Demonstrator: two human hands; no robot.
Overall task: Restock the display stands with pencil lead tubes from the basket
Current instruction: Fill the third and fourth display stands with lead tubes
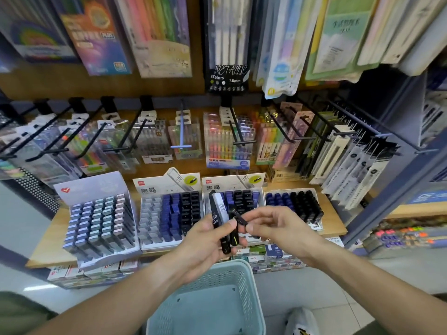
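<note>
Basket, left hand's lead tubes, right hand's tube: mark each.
basket [251, 281], head view, right rim.
lead tubes [219, 211], head view, label of the pale tube.
single tube [241, 220], head view, dark body.

Glossy black plastic is shown in the lead tubes [223, 228], and perforated, matt pale-blue plastic in the basket [212, 298]. The display stands [169, 189] are formed of printed white card, set on a smooth, wood-grained shelf [47, 247]. Clear, shiny film is seen on the hanging pen packs [227, 141].

1. The left hand [208, 234] grips several pencil lead tubes [219, 217], upright.
2. The right hand [273, 226] pinches one dark tube [240, 219] just beside them.
3. Both hover above the display stands [169, 213] on a wooden shelf [46, 247].
4. A pale teal basket [208, 303] sits below.
</note>
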